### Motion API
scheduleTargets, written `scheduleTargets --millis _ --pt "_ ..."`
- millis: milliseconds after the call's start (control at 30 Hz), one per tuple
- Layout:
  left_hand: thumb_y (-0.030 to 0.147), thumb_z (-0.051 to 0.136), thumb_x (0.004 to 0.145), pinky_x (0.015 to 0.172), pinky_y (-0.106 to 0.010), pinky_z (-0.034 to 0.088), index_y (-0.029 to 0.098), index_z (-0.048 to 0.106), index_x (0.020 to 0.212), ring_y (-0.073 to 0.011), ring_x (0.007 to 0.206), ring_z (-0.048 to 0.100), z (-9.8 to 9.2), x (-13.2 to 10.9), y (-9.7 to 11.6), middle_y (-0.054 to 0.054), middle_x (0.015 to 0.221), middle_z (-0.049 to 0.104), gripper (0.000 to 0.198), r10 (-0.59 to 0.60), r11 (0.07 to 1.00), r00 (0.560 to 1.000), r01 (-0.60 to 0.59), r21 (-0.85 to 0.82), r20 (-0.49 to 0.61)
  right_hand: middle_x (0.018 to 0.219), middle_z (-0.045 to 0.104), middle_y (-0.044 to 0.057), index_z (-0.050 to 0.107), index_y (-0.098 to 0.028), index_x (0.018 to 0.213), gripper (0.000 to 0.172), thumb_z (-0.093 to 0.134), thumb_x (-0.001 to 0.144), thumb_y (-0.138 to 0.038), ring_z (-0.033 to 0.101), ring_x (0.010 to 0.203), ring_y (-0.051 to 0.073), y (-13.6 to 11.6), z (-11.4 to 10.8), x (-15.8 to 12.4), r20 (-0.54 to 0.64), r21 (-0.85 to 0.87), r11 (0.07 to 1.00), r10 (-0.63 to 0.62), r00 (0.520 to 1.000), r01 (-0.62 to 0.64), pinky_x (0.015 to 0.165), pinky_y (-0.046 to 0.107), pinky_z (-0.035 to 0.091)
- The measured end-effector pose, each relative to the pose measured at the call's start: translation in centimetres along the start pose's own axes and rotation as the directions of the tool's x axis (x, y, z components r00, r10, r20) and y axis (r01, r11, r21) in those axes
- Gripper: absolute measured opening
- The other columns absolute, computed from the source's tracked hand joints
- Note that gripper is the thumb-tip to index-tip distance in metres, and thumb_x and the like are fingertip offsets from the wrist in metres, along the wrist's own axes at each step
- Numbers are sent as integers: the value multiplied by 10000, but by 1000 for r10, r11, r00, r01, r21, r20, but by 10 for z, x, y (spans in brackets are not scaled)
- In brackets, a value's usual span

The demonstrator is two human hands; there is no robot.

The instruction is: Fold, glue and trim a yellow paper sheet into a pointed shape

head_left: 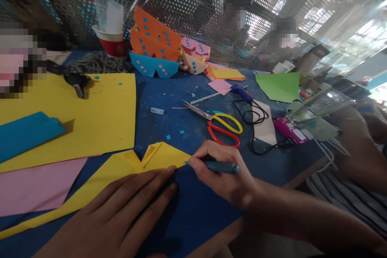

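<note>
A folded yellow paper piece (121, 163) with a V-shaped notch in its upper edge lies on the blue tabletop (208, 197). My left hand (130, 205) rests flat over its lower edge, fingers stretched out to the right. Pinched in my right hand (223, 169) is a dark pen (222, 166), its tip at the paper's right-hand point. Just beyond that hand lie scissors (211, 121) with one yellow and one red handle. To the left are a large yellow sheet (105, 117), a folded blue paper (30, 131) and a pink sheet (39, 185).
Decorated orange (155, 40) and blue (154, 65) paper shapes stand at the back beside a red-and-white cup (111, 42). A blue glue gun (242, 93) with black cord and a green sheet (279, 86) lie back right. Another person's arm (356, 149) is at right.
</note>
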State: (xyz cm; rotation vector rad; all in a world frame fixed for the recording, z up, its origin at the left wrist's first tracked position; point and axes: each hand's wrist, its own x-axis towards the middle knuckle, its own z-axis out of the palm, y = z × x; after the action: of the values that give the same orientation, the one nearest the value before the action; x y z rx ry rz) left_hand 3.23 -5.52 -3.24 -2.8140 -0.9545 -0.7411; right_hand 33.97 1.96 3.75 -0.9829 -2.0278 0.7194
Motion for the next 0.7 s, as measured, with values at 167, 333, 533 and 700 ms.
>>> scheduleTargets --millis 167,333,533,700 --pt "730 542 1269 1553 -407 186 282 512 1924 -307 1723 575 -1 -2 1 -68 1993 533 793 -4 1000 1000 4 -5 -7 809 822 -31 766 -234 903 224 816 1121 -228 754 671 113 -3 -4 0 -15 -1 1000 13 1000 -13 650 208 571" --pt "761 526 1268 1537 -395 209 311 520 1924 -301 1662 632 -1 3 -1 -61 1937 612 795 -2 1000 1000 2 16 -8 1102 940 35 871 -240 1187 120 758 1220 -265 894 942 172 -3 -16 0 4 14 992 -122 992 122 863 268 691" --pt "695 564 1269 1498 -389 284 308 457 1958 -307 1632 652 -2 4 -3 -51 1887 672 797 0 1000 1000 0 7 -6 1235 924 75 836 -269 1371 159 741 1246 -292 868 1146 245 13 -23 -2 145 -225 958 -147 978 177 1041 382 685" --pt "691 565 1271 1437 -394 395 341 457 1959 -308 1599 691 -1 2 -2 -44 1877 684 780 -19 999 1000 19 34 -10 1282 899 82 803 -260 1413 177 711 1263 -271 828 1168 247 19 -23 -2 201 -265 939 -171 965 221 1074 405 644"
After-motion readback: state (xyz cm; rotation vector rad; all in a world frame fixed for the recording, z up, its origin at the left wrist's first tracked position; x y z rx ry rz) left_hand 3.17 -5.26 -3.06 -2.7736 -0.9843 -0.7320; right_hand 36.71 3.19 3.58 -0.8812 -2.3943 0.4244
